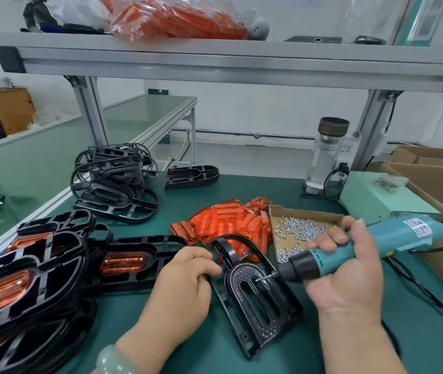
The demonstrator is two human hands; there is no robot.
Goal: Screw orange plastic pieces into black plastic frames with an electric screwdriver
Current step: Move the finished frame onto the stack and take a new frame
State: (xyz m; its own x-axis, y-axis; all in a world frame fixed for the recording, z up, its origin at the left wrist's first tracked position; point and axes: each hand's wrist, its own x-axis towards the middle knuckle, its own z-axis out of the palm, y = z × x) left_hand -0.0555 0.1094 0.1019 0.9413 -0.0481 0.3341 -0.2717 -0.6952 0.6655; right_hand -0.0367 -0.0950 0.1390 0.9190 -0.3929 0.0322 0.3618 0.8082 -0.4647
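Left hand (185, 282) grips a black plastic frame (258, 306) propped on edge. Right hand (350, 268) wraps a teal electric screwdriver (371, 241), bit against it. Finished orange-fitted frames (26, 279) stack left; many translucent orange plastic pieces (228, 225) remain.

What the bench held, counted
One electric screwdriver (409, 234), one glass bottle (325, 155), one cardboard tray (306, 211), one left hand (185, 287), one right hand (350, 282) and one separate black frame (255, 300); the screws (298, 228), stacked frames (115, 179) and orange pieces (228, 225) were too many to count.
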